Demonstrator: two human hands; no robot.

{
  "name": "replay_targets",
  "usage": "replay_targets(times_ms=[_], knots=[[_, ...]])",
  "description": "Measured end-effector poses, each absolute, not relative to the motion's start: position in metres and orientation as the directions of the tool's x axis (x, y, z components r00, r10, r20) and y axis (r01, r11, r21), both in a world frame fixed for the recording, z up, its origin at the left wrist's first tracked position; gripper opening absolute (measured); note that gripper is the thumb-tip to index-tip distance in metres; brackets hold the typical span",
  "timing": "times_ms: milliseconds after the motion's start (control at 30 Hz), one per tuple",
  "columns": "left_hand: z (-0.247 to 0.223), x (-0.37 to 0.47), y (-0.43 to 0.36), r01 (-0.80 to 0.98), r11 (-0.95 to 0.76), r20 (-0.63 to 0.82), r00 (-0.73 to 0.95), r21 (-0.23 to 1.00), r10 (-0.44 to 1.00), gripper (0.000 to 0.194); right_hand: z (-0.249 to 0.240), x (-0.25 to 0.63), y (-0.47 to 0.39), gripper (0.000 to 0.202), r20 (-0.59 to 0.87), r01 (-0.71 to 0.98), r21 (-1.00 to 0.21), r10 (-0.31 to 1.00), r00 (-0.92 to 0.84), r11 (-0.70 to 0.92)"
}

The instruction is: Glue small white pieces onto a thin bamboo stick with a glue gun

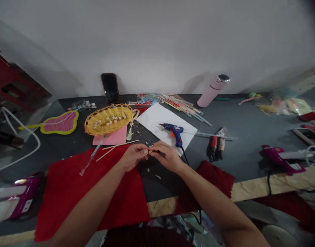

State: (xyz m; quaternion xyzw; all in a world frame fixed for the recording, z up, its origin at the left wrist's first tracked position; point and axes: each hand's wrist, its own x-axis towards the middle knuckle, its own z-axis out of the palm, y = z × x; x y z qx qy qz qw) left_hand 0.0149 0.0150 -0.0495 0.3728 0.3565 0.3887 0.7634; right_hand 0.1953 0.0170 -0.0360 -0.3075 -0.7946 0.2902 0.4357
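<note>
Near the table's middle, my left hand (134, 156) and my right hand (167, 156) meet, fingers pinched together around a small pale piece (150, 151) that is mostly hidden. Beyond them, a blue glue gun (175, 129) lies on a white sheet (153, 118). A yellow woven basket (108, 130) holding several small pale pieces stands over a pink sheet (118, 136), to the left. Thin wooden sticks (117, 148) lie just left of my left hand. Red cloth (69, 178) spreads under my left forearm.
A phone (110, 88) leans on the wall. Bundled sticks (178, 104) and a pink bottle (212, 91) stand or lie at the back. Pliers (216, 144) lie right of the sheet. Purple devices (283, 159) (27, 195) flank the table; a yellow-rimmed fan (59, 122) lies left.
</note>
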Motion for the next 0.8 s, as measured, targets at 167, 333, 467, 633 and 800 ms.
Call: replay_targets(times_ms=[167,333,467,633,800], knots=[[-0.0494,0.0137,0.0155,-0.294,0.420,-0.262,0.452,0.859,0.853,0.021,-0.0375,0.1960,0.0173,0.017,0.530,0.236,-0.708,0.722,-0.444,0.665],[-0.0478,0.0141,0.0153,-0.291,0.425,-0.268,0.453,0.857,0.850,0.020,-0.0380,0.1959,0.0156,0.019,0.503,0.246,-0.719,0.731,-0.461,0.650],[-0.0500,0.0140,0.0154,-0.309,0.425,-0.260,0.456,0.851,0.851,0.021,-0.0376,0.1954,0.0163,0.017,0.504,0.239,-0.728,0.738,-0.449,0.642],[-0.0491,0.0139,0.0156,-0.300,0.434,-0.271,0.457,0.850,0.847,0.019,-0.0376,0.1964,0.0173,0.020,0.501,0.246,-0.721,0.732,-0.461,0.648],[-0.0471,0.0147,0.0153,-0.337,0.436,-0.268,0.443,0.835,0.856,0.018,-0.0372,0.1972,0.0157,0.031,0.475,0.266,-0.736,0.755,-0.452,0.622]])
